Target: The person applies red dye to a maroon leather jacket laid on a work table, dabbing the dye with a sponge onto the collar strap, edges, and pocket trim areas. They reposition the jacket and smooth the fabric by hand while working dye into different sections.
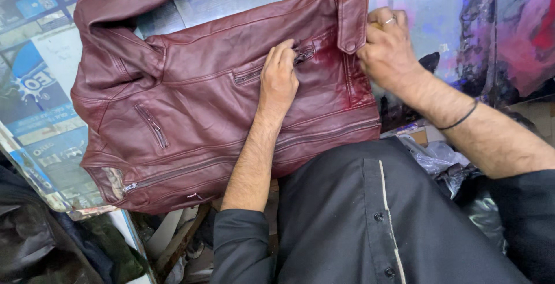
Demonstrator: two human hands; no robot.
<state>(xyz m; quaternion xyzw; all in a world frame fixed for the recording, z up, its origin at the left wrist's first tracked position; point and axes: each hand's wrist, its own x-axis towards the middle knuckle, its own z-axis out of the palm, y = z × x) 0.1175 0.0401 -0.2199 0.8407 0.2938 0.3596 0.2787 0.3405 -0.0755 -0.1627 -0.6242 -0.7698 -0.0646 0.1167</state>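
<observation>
1. A dark red leather jacket [202, 104] lies flat on the surface [40, 64], which is covered with blue and white printed sheets. The jacket is the landmark for what follows.
2. At the jacket's lower left corner, dark cloth [34, 243] lies bundled below the edge of the surface.
3. A slanted pocket zip [152, 126] sits on the jacket's left half, and a long zip [173, 174] runs along its lower hem.
4. The left hand [278, 78] rests palm down near the jacket's middle, its fingers pressed together, with the tips touching the chest zip [272, 67].
5. The right hand [388, 50] is at the jacket's right edge, beside the collar flap [351, 15]. Its fingers are curled together, pinching the leather edge there; a ring shows on one finger.
6. A black band [459, 121] circles the right wrist, just off the jacket's right side.
</observation>
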